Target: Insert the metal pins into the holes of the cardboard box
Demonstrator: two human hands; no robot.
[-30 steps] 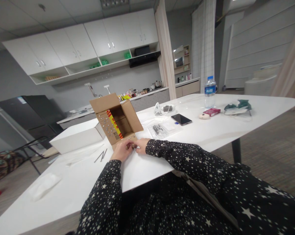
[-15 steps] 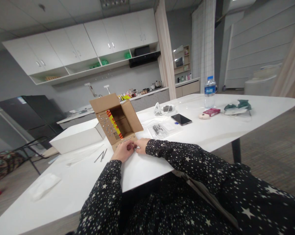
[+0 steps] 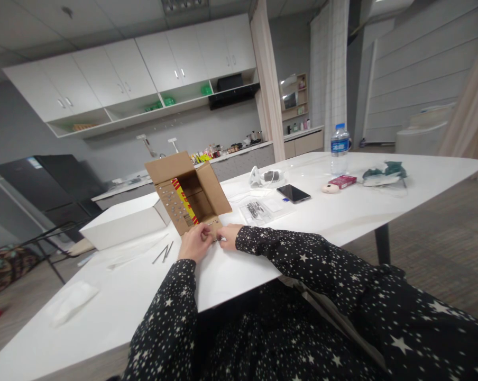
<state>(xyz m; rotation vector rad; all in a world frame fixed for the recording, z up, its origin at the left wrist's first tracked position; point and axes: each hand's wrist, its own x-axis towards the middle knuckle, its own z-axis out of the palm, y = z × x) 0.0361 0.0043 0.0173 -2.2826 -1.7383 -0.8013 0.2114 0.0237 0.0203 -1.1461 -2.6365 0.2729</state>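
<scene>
An open cardboard box (image 3: 219,198) stands tilted toward me on the white table (image 3: 239,270), its flaps spread. Rows of small pale dots and a strip of yellow and red tape (image 3: 184,201) mark its left flap. More dots run along the front flap (image 3: 212,225). At the left part of that front flap, my left hand (image 3: 195,243) is closed, fingertips pinched together. My right hand (image 3: 228,236) is closed at the flap's lower right edge, close beside the left. Whatever sits between the fingertips of either hand is too small to make out.
To the left are a white box (image 3: 123,222), thin dark sticks (image 3: 165,252) and a crumpled white bag (image 3: 73,302). On the right lie a clear plastic packet (image 3: 258,210), a phone (image 3: 293,193), a pink box (image 3: 344,181), a water bottle (image 3: 339,151) and a green bundle (image 3: 393,170).
My left hand has shifted slightly left and up along the front flap, opening a gap from my right hand. My right hand and the cardboard box stay nearly in place.
</scene>
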